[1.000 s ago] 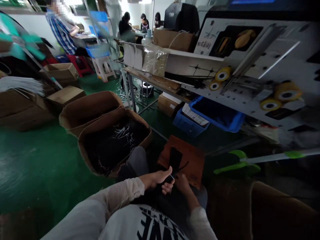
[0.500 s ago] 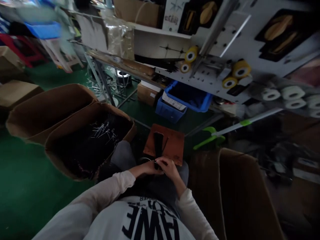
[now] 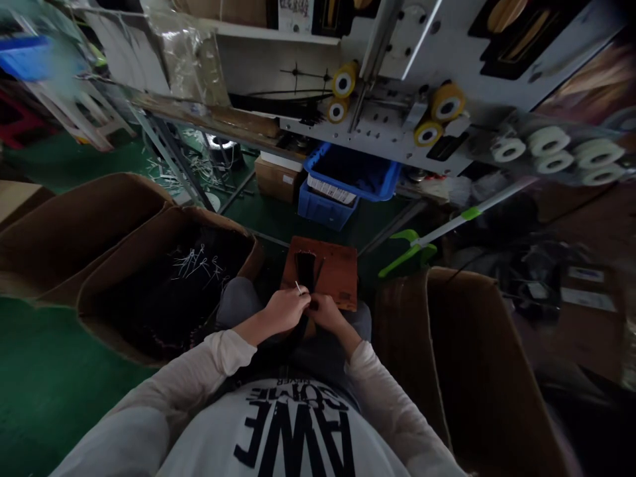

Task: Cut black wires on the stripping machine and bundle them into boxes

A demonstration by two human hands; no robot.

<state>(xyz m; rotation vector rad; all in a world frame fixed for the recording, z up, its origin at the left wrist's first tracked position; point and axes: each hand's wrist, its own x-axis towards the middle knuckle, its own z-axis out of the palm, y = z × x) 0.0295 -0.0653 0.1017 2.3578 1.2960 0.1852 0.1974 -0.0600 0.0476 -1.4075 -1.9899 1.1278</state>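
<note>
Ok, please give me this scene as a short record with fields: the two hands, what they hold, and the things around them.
left hand: pinches a white tie
right hand: closed on the near end of a black bundle
under bundle: brown board
person's left: left box with black pieces and white ties; far box beyond it
person's right: right box
ahead: blue bin, yellow rollers, green-white pole
</note>
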